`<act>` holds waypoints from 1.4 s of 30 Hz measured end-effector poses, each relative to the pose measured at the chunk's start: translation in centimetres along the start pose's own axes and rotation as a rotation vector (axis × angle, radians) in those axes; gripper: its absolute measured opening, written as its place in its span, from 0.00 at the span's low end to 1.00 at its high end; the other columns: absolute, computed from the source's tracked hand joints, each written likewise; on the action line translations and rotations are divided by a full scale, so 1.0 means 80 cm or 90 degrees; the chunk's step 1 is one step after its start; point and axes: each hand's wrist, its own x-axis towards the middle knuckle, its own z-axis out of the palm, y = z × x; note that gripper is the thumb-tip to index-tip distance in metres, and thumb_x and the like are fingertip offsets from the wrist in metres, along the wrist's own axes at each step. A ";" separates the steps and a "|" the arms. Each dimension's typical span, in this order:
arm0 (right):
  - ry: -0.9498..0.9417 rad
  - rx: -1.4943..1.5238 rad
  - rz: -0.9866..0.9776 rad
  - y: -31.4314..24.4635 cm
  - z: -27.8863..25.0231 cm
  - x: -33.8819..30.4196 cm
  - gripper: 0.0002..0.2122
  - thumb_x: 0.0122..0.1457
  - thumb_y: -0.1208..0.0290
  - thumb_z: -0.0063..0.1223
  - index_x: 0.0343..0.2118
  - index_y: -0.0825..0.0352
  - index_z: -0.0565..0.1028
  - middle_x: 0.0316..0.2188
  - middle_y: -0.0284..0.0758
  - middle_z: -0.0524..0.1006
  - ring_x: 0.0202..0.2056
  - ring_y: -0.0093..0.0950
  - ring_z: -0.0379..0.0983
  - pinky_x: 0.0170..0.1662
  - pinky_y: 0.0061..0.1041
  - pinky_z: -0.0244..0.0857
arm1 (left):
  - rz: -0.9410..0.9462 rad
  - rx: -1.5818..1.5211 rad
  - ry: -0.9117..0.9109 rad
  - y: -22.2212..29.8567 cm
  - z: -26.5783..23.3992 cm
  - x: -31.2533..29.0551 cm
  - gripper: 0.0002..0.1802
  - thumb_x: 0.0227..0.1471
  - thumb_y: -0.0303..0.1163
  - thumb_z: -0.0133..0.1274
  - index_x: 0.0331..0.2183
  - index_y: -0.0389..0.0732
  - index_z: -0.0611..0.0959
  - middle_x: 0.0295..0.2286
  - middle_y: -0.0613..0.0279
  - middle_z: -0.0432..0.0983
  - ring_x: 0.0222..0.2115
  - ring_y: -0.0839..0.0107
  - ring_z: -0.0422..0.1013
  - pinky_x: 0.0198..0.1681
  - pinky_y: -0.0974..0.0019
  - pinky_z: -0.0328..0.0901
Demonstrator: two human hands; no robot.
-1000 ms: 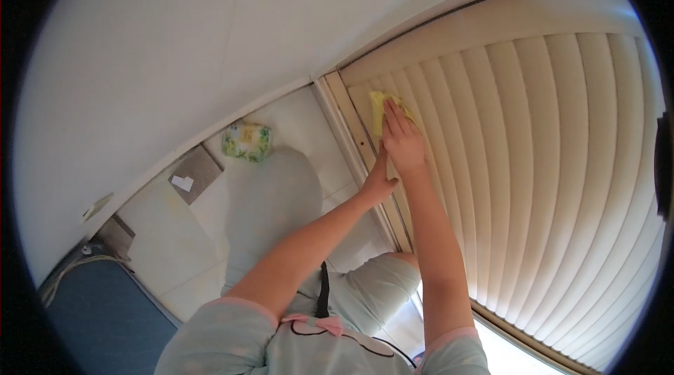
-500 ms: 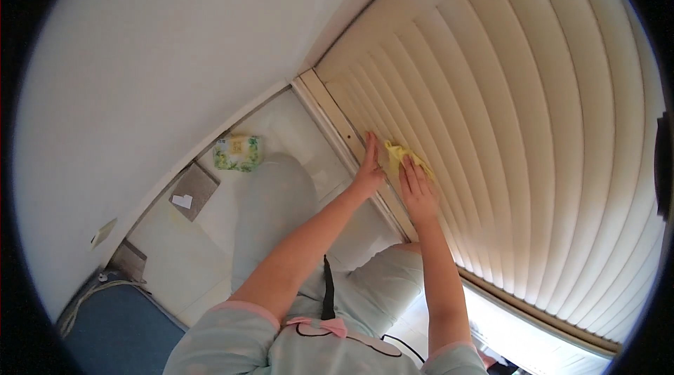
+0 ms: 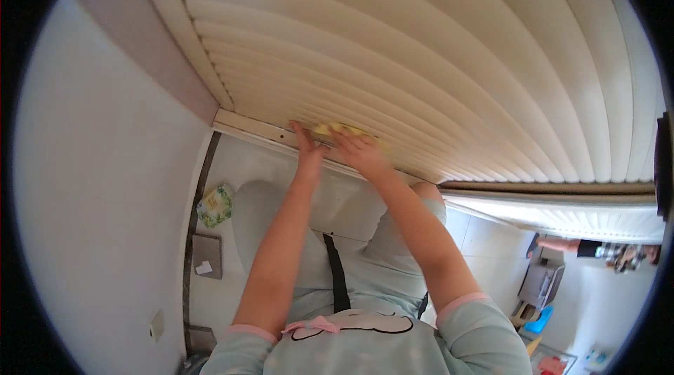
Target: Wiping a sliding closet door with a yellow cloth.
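Observation:
A cream door panel (image 3: 393,59) with rounded ribs fills the upper part of the view. My right hand (image 3: 361,154), somewhat blurred, presses a yellow cloth (image 3: 335,127) against the panel's lowest ribs. Part of the cloth is hidden under its fingers. Just left of it, my left hand (image 3: 307,145) rests with stretched fingers on the cream bottom rail (image 3: 263,129) and holds nothing. The two hands are close together, and the cloth's left end lies near the left fingertips.
A green and white packet of wipes (image 3: 215,206) lies on the floor by the left wall (image 3: 105,164). Below it is a grey tile piece (image 3: 208,255) with white paper. At the right, past the panel's edge, are a person (image 3: 597,248) and a grey chair-like object (image 3: 542,282).
My view has turned, so the panel now spans the top and the room at the right shows more. My right hand and the cloth stay at the lower ribs, closer to the left hand.

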 end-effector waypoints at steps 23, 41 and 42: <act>0.148 0.139 0.780 -0.052 0.018 -0.223 0.25 0.57 0.76 0.53 0.59 0.62 0.66 0.65 0.46 0.52 0.65 0.48 0.49 0.63 0.41 0.50 | -0.030 0.026 0.038 0.020 -0.018 0.000 0.59 0.45 0.14 0.48 0.65 0.57 0.31 0.66 0.66 0.30 0.66 0.67 0.38 0.61 0.62 0.50; 0.651 0.786 1.178 -0.029 0.022 -0.156 0.34 0.68 0.55 0.32 0.67 0.56 0.27 0.69 0.37 0.34 0.67 0.33 0.38 0.66 0.28 0.35 | -0.070 0.082 0.193 0.009 -0.001 0.019 0.46 0.48 0.21 0.51 0.62 0.63 0.49 0.44 0.73 0.67 0.46 0.76 0.63 0.57 0.50 0.51; 0.688 0.888 1.148 -0.039 0.024 -0.138 0.36 0.67 0.51 0.34 0.67 0.54 0.27 0.69 0.34 0.35 0.67 0.32 0.37 0.66 0.28 0.34 | -0.070 0.097 0.209 0.007 -0.004 0.026 0.37 0.48 0.22 0.52 0.56 0.57 0.58 0.42 0.71 0.67 0.45 0.74 0.63 0.56 0.51 0.52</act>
